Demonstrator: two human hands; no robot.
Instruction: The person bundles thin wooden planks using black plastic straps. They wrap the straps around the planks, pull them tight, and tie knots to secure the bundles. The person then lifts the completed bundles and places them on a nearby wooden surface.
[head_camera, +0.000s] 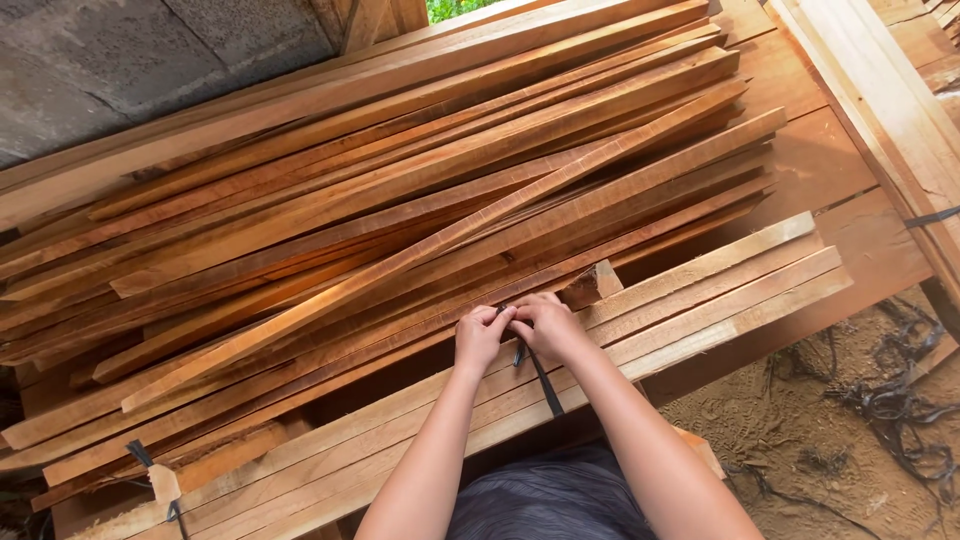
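A person's left hand (481, 335) and right hand (545, 325) meet, fingers curled narrow and pinched together on a black strap (541, 378), atop a bundle of pale slats (700, 300) at the near edge of the stack. The strap runs from the fingertips back toward the person's body, crossing the slats and dropping over their near side. Just beyond the hands lies a loose heap of reddish-brown wood strips (420, 190), fanned unevenly from the left toward the far right. A short offcut block (600, 280) sits just to the right of the hands. Wider boards (800, 170) carry the load underneath, and more pale planks (880, 100) lie at far right. Tangled black strapping (895, 395) litters the sandy ground (790, 430) at near right. To tie well here, it seems, both hands should keep the strap taut and square across the slats.
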